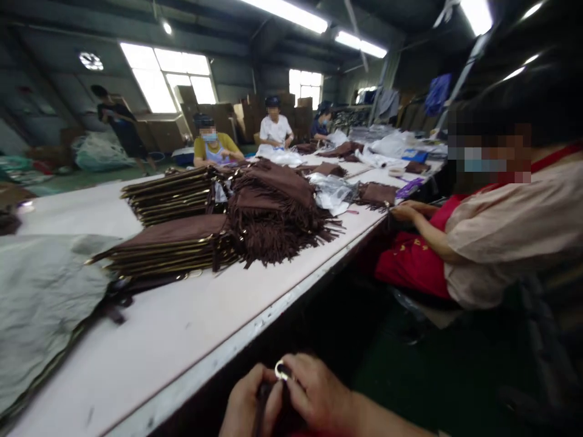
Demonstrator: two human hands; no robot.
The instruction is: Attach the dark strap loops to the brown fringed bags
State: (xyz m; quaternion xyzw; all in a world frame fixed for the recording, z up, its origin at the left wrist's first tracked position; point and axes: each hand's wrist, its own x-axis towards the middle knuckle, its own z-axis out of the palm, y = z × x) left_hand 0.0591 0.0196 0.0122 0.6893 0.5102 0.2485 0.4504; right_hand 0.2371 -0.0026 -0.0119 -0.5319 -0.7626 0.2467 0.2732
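Low in the view, past the table's edge, my left hand (243, 400) and my right hand (321, 388) are close together. Between their fingertips is a shiny metal clasp (280, 369) with a curved ring-like end. My right fingers pinch it from the right side. My left hand is closed round a dark strap (261, 408) just below the clasp. Whatever the strap joins to is hidden by my hands and the dark. On the table ahead lie brown fringed pieces (277, 194), heaped up, beside stacked brown pouches (168, 246) with gold-coloured edges.
The long white table (182, 340) runs away to the far right. A grey-white sheet (45, 303) covers its left part. A co-worker in a red apron (416, 261) sits close on my right, handling a brown fringed piece (377, 193). Several other people are farther back.
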